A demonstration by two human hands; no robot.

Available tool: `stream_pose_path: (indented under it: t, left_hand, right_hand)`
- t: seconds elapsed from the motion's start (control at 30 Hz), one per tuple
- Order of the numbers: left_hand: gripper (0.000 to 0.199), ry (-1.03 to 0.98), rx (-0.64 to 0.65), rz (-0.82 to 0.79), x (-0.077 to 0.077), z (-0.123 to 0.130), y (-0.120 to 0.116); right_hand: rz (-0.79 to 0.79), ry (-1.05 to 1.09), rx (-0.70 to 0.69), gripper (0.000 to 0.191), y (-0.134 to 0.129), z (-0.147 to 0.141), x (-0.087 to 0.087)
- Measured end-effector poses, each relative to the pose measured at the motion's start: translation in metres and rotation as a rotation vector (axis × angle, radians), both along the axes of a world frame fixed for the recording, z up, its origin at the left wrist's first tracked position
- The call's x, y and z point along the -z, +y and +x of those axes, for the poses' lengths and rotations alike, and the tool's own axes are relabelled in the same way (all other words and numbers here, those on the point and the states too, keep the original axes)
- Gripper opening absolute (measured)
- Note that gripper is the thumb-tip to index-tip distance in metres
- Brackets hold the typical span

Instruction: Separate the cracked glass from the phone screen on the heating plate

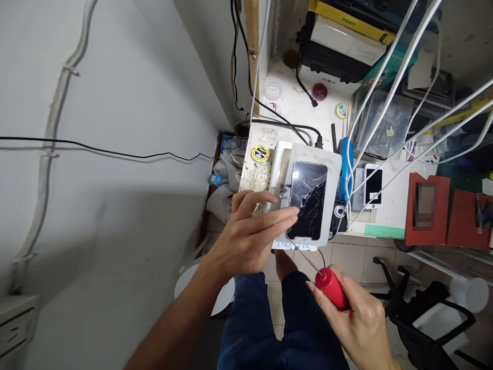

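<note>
Your right hand [356, 313] is closed around the red handle [333, 289] of a thin metal tool, its tip at the lower-left edge of the cracked screen [309, 201]. Your left hand [252, 234] lies with fingers extended over that screen's left edge. The screen rests on the pale plate [334, 169].

There are two hands [250, 236], one red-handled tool [332, 288], one cracked phone screen [313, 200], one white smartphone [373, 186], one yellow PISEN box [348, 21], one purple round container [319, 92], one black chair [404, 308] and one wall socket [16, 331].
</note>
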State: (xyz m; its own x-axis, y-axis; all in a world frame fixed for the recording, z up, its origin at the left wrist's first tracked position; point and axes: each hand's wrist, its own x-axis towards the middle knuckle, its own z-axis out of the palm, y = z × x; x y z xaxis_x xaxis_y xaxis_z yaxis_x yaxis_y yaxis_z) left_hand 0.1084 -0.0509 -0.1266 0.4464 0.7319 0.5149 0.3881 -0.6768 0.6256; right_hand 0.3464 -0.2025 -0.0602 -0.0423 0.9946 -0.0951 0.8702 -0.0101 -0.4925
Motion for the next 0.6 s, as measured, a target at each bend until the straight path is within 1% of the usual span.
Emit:
stream_pose_path:
  t: [0.27,0.47,0.6]
  left_hand:
    - [0.046,-0.029,0.011,-0.031,0.0001,-0.0006,-0.0002]
    - [0.050,-0.023,0.025,-0.023,0.0001,-0.0003,0.0003]
    - [0.051,-0.020,0.024,-0.027,0.0005,-0.0006,-0.0001]
  right_hand:
    - [0.008,-0.008,-0.013,0.023,-0.0003,0.0014,-0.0024]
    - [0.037,-0.040,0.038,0.024,0.0057,0.0024,-0.0036]
    - [0.015,-0.027,0.048,0.024,0.0068,0.0009,-0.0023]
